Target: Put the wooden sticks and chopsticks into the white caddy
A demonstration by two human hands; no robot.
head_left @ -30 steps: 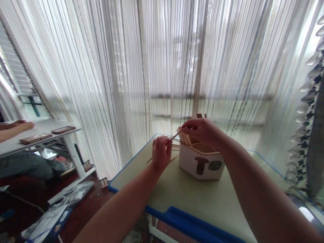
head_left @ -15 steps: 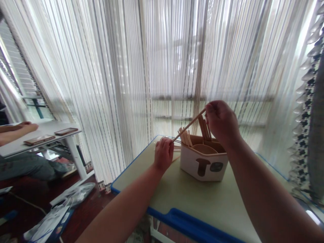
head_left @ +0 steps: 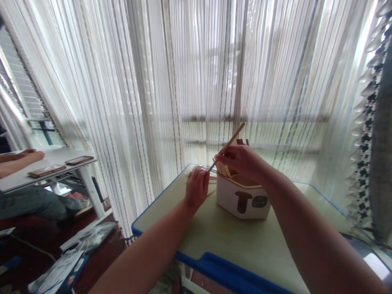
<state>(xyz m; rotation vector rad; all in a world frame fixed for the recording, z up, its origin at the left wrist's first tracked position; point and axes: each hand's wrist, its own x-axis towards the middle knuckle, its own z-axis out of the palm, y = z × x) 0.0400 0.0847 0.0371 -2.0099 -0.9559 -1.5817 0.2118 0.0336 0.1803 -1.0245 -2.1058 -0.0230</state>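
Slanting up to the right between my hands is a long wooden chopstick (head_left: 236, 135). My left hand (head_left: 197, 185) is closed around its lower end, just above the table. Further up, my right hand (head_left: 245, 161) pinches the same chopstick, its top end sticking out beyond the fingers. Beneath the right hand stands a white divided utensil box (head_left: 226, 204) with a tan rim and a brown mushroom-like mark. Pale sticks (head_left: 222, 170) stand in its left part. Darker sticks (head_left: 243, 142) show behind my right hand. Thin sticks (head_left: 212, 179) lie on the table beyond my left hand.
The pale table (head_left: 241, 241) has a raised blue edge (head_left: 214, 261). Sheer curtains (head_left: 159, 102) hang behind it. At left, another person's forearms (head_left: 24, 158) rest on a white table with two flat framed items (head_left: 45, 170). A dark object (head_left: 364, 253) sits at the right.
My right hand has slid down and left along the chopstick, from its top end to nearer the left hand. The left hand holds about the same place.
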